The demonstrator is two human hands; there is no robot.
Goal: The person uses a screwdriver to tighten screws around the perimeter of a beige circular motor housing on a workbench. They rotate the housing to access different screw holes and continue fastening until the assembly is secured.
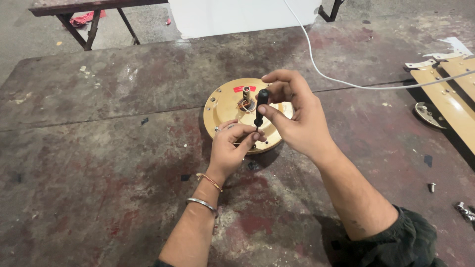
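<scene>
Item: my right hand (297, 121) grips a black screwdriver (260, 106) upright while left hand (230, 143) fingers pinch its tip on the gold fan-motor housing (222, 106) mid-table (99, 163); I'd keep it plumb.

White cable (341, 81), fan blades (448, 94), screws (465, 211)

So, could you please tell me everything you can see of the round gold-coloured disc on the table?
The round disc looks like painted gold metal and lies flat on the worn table. A short tube and coiled wires stand at its centre, a red label sits beside them, and small holes ring its rim. The left hand rests on its near edge; the right hand holds a black-handled screwdriver upright, tip down at that edge.
</scene>
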